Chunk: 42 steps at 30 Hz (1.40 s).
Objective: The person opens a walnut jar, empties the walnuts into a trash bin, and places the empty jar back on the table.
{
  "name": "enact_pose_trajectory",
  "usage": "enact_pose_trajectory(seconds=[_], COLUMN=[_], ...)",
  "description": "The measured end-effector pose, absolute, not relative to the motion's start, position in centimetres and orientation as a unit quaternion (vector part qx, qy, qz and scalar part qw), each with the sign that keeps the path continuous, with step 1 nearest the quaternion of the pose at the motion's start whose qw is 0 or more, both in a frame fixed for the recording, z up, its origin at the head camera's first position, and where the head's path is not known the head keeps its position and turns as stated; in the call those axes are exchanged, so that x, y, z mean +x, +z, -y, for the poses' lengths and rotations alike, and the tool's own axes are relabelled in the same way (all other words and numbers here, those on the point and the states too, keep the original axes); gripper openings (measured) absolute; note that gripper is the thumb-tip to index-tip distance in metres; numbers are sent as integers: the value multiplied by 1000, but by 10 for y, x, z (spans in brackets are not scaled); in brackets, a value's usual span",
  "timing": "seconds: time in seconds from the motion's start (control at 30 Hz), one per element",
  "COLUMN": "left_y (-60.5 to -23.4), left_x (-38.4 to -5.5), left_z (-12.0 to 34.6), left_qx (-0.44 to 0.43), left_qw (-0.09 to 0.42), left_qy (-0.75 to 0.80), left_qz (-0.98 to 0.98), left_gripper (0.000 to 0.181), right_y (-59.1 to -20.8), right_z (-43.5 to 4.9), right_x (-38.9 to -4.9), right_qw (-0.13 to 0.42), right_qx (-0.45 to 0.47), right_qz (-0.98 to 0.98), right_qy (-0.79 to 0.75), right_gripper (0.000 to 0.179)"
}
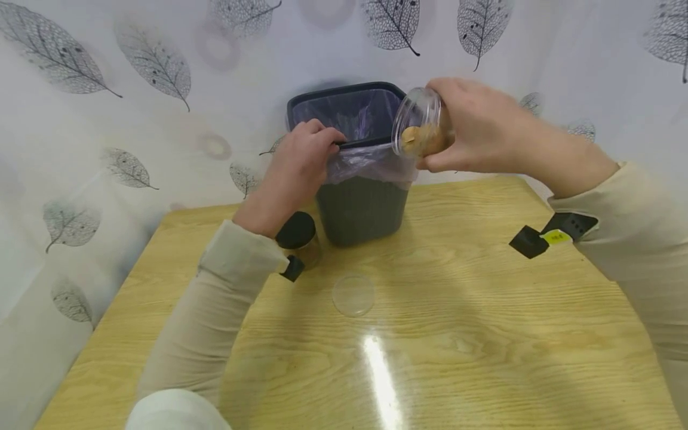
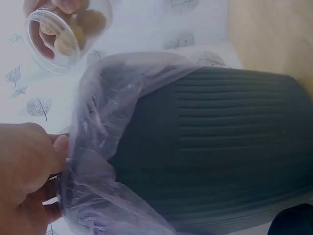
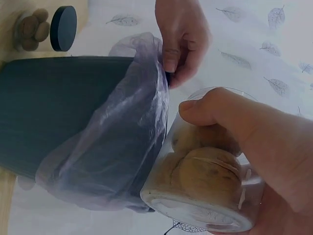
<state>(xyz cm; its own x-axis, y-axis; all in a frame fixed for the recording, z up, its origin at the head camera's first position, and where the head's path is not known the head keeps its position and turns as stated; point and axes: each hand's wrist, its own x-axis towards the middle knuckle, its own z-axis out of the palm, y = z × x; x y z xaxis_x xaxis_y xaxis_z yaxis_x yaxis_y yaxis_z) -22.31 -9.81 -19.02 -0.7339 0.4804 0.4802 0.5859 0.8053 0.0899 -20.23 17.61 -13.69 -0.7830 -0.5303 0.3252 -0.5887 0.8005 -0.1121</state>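
A dark grey trash bin point(image 1: 362, 212) with a pale purple liner bag point(image 1: 365, 166) folded over its rim stands at the back of the table. My left hand point(image 1: 302, 156) pinches the bin's near rim, thumb outside over the liner. In my right hand point(image 1: 486, 128), fingers wrapped round its side, is a clear jar point(image 1: 415, 113). It is tilted on its side, mouth toward the bin, right at the rim's right corner. Several walnuts point(image 3: 209, 171) lie inside it, as the right wrist view shows. The bin's bottom is hidden.
A second jar with a black lid point(image 1: 297, 230) stands left of the bin, walnuts point(image 3: 32, 29) in it. A round clear lid point(image 1: 353, 295) lies flat on the wooden table point(image 1: 457, 334). Behind rises a wall with a leaf pattern point(image 1: 129, 167).
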Motion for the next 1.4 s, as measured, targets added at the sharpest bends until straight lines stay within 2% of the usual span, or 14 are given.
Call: enact_pose_trajectory(seconds=[0.2,0.5,0.63,0.83,0.97,1.4], left_y=[-192,-181,-173,-168,-167,-164], left_x=[-229,-233,-236,-249,-261,-284], left_z=[99,107,111,105,101,95], left_qx=[-275,-279,-281,-214,-168,-113], left_qw=[201,114,96,113,98,-16], left_qy=[-120,-151,-168,-176,-144,-76], left_qz=[933,942,940,954,970,991], left_gripper=[24,25,28,46,60,83], right_y=[-129,-119,-118,-117,-116,-114], right_z=[-179,-184,-183,-176,-170,-153], right_x=[-220,-242,-248,-258,-266,-280], right_qw=[145,144,130,119,123,147], right_qx=[286,263,251,244,257,293], right_qz=[944,953,959,962,958,943], right_qy=[81,37,29,1,-18,-58], right_gripper=[96,101,102,105,105,91])
